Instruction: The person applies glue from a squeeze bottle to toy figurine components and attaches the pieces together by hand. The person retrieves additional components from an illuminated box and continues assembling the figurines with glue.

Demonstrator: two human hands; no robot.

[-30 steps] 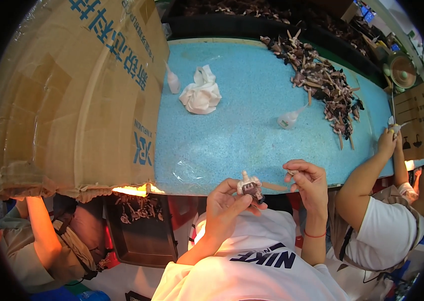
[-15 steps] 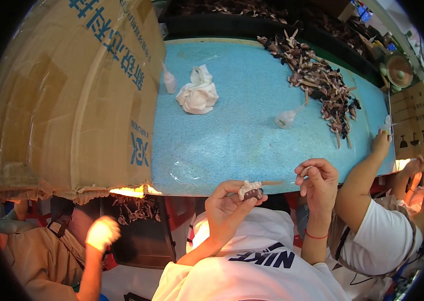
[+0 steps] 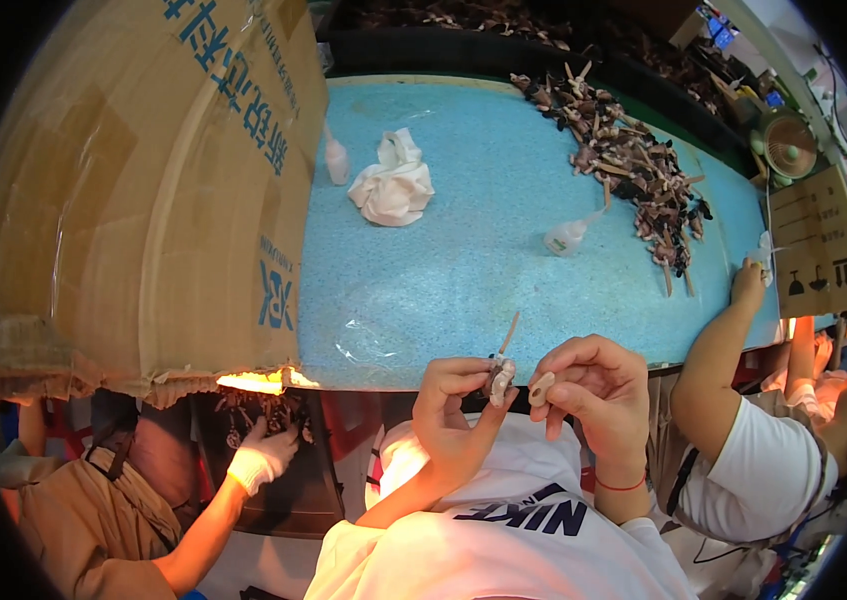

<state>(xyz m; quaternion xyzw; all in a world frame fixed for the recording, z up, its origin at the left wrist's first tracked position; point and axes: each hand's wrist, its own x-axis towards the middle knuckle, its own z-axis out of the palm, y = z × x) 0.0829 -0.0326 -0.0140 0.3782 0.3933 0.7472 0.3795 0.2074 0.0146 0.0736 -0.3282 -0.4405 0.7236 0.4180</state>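
My left hand (image 3: 451, 412) grips a small dark-and-pale figurine (image 3: 501, 380) between thumb and fingers, with a thin light stick rising from its top. Close beside it, on the right, my right hand (image 3: 598, 405) pinches a small beige piece (image 3: 541, 388) with a dark spot. A narrow gap separates the piece from the figurine. Both hands are over the near edge of the blue tabletop (image 3: 433, 290). Farther up lies a small translucent squeeze bottle (image 3: 565, 238) with a thin nozzle, tilted toward a heap of similar brown and pale figurines (image 3: 633, 165).
A big cardboard box (image 3: 143, 200) walls off the left side. Crumpled white tissue (image 3: 391, 185) and another squeeze bottle (image 3: 335, 160) are near it. Dark trays (image 3: 463, 50) of figurines line the back. A person's gloved hand (image 3: 265, 458) is lower left; another person's arm (image 3: 718, 350) reaches in right.
My left hand has turned the figurine so its stick points up instead of right. My right hand has come left and lower, bringing the beige piece near it. The gloved hand moved to the lower tray.
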